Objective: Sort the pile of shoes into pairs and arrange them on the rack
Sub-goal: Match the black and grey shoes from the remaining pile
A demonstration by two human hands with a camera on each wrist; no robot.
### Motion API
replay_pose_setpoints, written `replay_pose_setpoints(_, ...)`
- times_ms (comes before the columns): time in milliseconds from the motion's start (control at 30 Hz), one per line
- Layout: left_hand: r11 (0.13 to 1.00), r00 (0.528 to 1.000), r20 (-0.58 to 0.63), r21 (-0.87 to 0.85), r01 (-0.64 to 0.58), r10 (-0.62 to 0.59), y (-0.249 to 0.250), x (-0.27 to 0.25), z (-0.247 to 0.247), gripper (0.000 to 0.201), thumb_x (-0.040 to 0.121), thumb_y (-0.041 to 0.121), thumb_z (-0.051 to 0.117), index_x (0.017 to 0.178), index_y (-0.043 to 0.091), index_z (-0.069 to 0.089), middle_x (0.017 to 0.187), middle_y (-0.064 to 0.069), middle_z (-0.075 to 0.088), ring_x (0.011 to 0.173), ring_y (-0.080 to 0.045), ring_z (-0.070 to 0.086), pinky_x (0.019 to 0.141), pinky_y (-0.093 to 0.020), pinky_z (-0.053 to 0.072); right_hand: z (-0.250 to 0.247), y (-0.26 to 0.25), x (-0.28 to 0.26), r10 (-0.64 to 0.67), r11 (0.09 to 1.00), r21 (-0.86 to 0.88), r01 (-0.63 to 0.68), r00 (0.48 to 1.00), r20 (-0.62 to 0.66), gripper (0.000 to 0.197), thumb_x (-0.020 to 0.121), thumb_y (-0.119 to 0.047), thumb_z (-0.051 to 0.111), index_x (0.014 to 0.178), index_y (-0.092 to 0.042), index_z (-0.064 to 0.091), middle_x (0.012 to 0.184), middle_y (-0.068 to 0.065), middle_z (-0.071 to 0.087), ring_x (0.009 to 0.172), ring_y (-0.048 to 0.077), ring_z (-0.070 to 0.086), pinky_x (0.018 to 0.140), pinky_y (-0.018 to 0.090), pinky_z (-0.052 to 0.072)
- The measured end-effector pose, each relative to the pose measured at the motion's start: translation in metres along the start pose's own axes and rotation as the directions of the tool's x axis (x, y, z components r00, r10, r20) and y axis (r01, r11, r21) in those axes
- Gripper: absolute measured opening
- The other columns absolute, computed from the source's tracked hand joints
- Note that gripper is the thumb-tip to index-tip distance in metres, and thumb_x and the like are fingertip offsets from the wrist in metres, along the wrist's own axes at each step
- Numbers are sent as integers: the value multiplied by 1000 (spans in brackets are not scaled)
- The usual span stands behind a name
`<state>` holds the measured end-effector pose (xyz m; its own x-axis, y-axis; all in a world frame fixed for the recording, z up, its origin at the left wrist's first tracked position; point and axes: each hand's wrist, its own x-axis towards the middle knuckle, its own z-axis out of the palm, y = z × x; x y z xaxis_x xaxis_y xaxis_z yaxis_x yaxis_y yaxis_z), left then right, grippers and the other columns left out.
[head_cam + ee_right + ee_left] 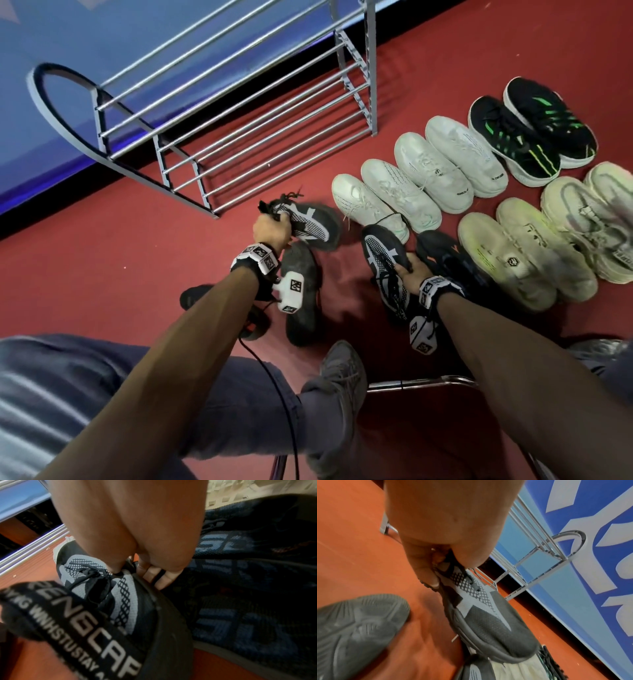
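A red floor [102,274] runs up to a blue wall panel [68,68], where a grey metal rack [239,113] stands with bare rails.

The left hand [270,230] has its fingers [426,566] curled round the collar of a black-and-grey mesh shoe [308,222], lifted toe-out towards the rack. The right hand [412,270] grips the matching shoe [383,260], fingers [154,574] hooked over its collar edge; whether that one is off the floor I cannot tell.

The step looks like pairing: both halves of one pair are in hand. Next they should be brought together, toes the same way, and set side by side across the rails, soles spanning at least two bars so neither tips through.

Counted on the floor at right: five pairs laid side by side, one black-green [531,133], two white [418,185], two cream [548,240]. Loose dark shoes remain: one sole-up [301,294] by the left wrist, one dark with orange [448,260] beside the right hand, and another part-hidden under the left forearm [191,298].
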<state>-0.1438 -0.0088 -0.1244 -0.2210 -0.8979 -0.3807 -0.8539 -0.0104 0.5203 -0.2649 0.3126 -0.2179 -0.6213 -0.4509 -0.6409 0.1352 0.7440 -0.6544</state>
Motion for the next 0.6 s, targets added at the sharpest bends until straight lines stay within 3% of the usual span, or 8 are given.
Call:
replay_pose_setpoints(67,998,997,71,55,27,-31,2,-13,17,72,73,65,46,97,0,70,95,-20,75,82,-38,73,77,-46,62,1,4,2,-9,1000,26,9,1000,-2,38,100,-26,55,134,-11,52,120,13,65,113,28,61,87,24,37)
replay_pose_setpoints(167,988,994,108,153,-15,-2,27,-71,19,54,95,42,48,101,-7,69,105,-28,71,99,-42,68,88,-41,56,6,7,4,-22,998,50,23,1000,-15,36,100,-23,56,132,-8,52,115,14,67,108,30,63,85,25,39)
replay_pose_setpoints(300,969,983,174,245,8,-52,11,-90,44,53,95,39,43,103,-5,70,107,-25,71,105,-40,67,92,-37,52,10,14,10,-42,995,87,45,998,-38,33,98,-20,59,127,-7,55,104,12,67,98,26,64,82,26,41)
replay_pose_setpoints(333,952,965,260,304,-36,-46,7,-93,49,53,97,38,41,106,-5,71,108,-24,72,106,-39,67,93,-37,52,12,17,12,-49,994,96,53,998,-44,33,97,-21,60,127,-8,55,104,12,68,99,27,65,84,28,44)
replay_pose_setpoints(433,844,844,536,457,-280,-10,-1,-94,58,45,98,32,44,107,-4,69,108,-24,72,103,-39,68,90,-40,55,14,21,15,-64,993,92,68,997,-49,33,97,-24,59,127,-11,54,105,14,69,99,30,65,89,35,48)
replay_pose_setpoints(533,685,833,538,559,-467,128,0,-85,54,42,88,38,54,111,4,63,108,-19,71,97,-37,68,81,-39,57,16,20,15,-72,991,108,77,996,-51,32,97,-25,58,127,-14,54,101,12,68,96,29,65,88,34,48)
replay_pose_setpoints(600,578,801,523,571,-583,291,3,-82,55,50,85,45,60,119,9,54,114,-12,63,103,-33,63,86,-41,54,11,18,13,-80,988,129,83,996,-29,30,97,-24,58,125,-13,54,97,8,66,94,26,64,84,30,45)
